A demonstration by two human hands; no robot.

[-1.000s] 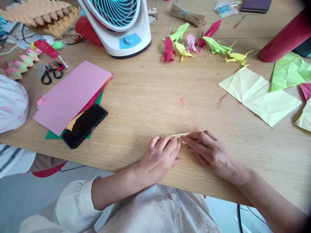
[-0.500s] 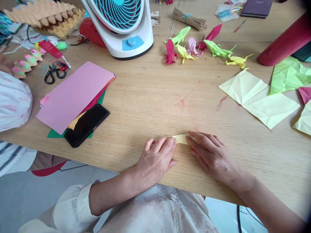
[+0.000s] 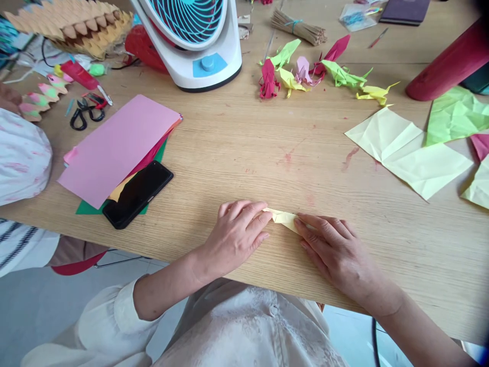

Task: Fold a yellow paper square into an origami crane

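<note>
A small folded strip of pale yellow paper (image 3: 283, 217) lies on the wooden table (image 3: 244, 148) near its front edge. My left hand (image 3: 235, 232) rests on the strip's left end, fingers curled and pressed down on it. My right hand (image 3: 332, 247) lies flat over the right end, fingertips pressing the paper. Most of the strip is hidden under both hands.
A black phone (image 3: 137, 193) lies on a stack of pink, red and green paper (image 3: 118, 145) at left. A white-blue fan (image 3: 191, 41) stands at back. Folded paper figures (image 3: 305, 74), creased yellow sheets (image 3: 405, 150), scissors (image 3: 86, 109) and another person's clothing (image 3: 21, 163) are around.
My left hand slid left and slightly up along the strip, and my right hand drew right, so more of the yellow paper shows between them, now slightly angled.
</note>
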